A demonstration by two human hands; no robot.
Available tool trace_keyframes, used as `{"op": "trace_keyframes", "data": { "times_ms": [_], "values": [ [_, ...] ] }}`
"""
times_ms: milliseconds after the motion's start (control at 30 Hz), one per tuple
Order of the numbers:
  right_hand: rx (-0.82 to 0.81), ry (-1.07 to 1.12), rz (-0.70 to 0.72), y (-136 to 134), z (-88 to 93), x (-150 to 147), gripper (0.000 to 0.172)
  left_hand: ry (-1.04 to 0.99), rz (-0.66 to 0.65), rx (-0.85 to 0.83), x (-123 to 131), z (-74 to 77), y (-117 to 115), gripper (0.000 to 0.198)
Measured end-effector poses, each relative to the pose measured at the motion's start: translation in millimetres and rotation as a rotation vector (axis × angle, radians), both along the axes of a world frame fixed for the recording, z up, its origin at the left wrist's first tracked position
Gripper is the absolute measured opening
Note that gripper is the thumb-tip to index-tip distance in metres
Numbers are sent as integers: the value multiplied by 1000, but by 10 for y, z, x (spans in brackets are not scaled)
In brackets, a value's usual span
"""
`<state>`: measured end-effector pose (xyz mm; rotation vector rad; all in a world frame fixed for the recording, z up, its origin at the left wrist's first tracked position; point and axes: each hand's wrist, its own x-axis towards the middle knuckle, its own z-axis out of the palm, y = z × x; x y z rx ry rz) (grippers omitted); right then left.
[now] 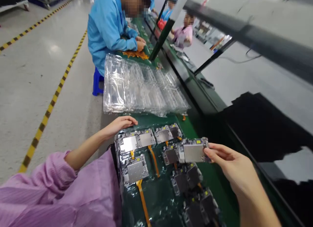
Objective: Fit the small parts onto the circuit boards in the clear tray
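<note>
The right hand (227, 165) is closed in a pinch on the short end of a circuit board (193, 152), holding it up just above a clear plastic tray (116, 135) of similar boards. That lifted board is the work in hand at this moment: its silver metal shield faces up, and its near edge sits over the boards below. Any move from here calls for a steady pinch and care for the orange flex cables (154, 161) running between the boards.

The left hand (118, 125) lies open, fingers relaxed and resting on the green worktop (189, 131) just beyond the tray's far edge, touching no board (as far as this view shows).

Beyond it sits a tall stack of clear blister trays (144, 87), well clear of both hands. Farther along the line, a co-worker in a blue smock (107, 28) bends over a pile of orange flex parts (135, 55) — those hands are the co-worker's own, not part of this work. Another person in a pink smock (182, 35) sits across the line, and a blue stool (97, 80) stands on the floor (46, 113), which is marked with yellow-and-black tape (42, 122).
</note>
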<state>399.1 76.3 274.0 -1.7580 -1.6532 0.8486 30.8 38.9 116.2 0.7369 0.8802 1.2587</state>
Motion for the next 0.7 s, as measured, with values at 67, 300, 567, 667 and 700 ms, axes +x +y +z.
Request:
{"op": "trace_keyframes", "data": {
  "times_ms": [67,300,567,667,700],
  "values": [
    [-304,48,164,-229,-1,-188,56,16,11,-1,-10,15,0,17],
    [-471,11,232,-461,-862,-516,45,45,5,-19,-17,13,-8,17],
    [27,-518,231,-664,-888,-654,19,45,4,-26,-21,-2,-35,18],
    [344,-798,305,-833,-790,-766,19,48,10,-21,-19,9,-41,18],
    [396,-829,345,-884,-784,-797,21,46,10,-19,-18,12,-43,18]
  ]
}}
